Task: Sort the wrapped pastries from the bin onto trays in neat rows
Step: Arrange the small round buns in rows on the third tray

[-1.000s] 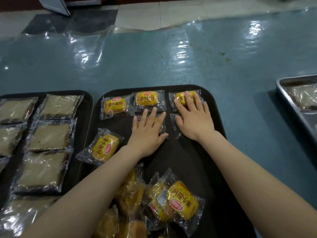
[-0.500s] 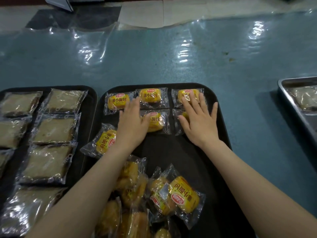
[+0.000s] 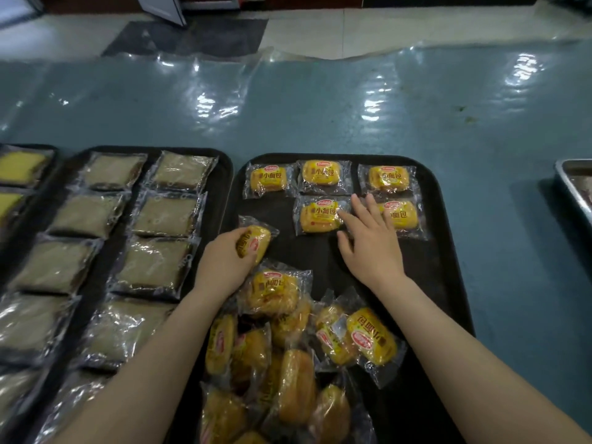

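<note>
There was a single view, worn on the person's head, looking forward and steeply down from close above the black tray [image 3: 448, 283]. That tray filled the lower middle; a second black tray [image 3: 224, 193] lay left of it, a metal tray [image 3: 568, 190] right, and tiled floor [image 3: 307, 30] beyond.

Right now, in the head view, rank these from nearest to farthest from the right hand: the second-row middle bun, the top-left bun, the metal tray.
1. Second-row middle bun: beside the right hand, fingertips at its wrapper.
2. Top-left bun: tray's far-left corner.
3. Metal tray: far right.
</note>
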The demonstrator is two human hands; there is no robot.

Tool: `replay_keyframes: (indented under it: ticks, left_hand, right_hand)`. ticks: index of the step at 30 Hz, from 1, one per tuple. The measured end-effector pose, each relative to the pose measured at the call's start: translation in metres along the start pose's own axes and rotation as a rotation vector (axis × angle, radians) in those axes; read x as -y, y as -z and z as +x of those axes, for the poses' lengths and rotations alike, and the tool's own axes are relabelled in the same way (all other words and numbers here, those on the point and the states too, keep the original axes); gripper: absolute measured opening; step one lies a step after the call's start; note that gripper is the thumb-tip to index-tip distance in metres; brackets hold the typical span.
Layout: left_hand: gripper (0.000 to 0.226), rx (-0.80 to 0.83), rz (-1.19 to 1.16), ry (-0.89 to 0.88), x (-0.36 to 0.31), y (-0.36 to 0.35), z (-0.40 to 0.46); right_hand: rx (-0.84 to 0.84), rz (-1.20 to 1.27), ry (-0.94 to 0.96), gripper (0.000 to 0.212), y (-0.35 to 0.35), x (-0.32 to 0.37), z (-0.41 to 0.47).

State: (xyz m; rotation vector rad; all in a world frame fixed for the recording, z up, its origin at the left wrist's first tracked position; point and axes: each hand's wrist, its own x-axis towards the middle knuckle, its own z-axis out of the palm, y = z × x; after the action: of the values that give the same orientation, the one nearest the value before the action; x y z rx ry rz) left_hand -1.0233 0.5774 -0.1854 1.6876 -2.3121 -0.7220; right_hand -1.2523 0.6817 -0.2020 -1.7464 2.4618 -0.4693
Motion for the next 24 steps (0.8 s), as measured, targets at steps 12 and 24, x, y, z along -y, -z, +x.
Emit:
replay_keyframes:
  ticks: [12, 24]
  left_hand:
    - [0.054, 0.115, 0.199, -0.007, -0.016, -0.001, 0.025]
    - [0.038, 0.133, 0.029, -0.294, -0.029, 0.006, 0.01]
  right_hand:
    - [0.082, 0.009, 0.048, 0.046, 0.008, -0.001, -0.011]
    - [0.241, 0.011, 0.178, 0.057, 0.012, -0.001, -0.003]
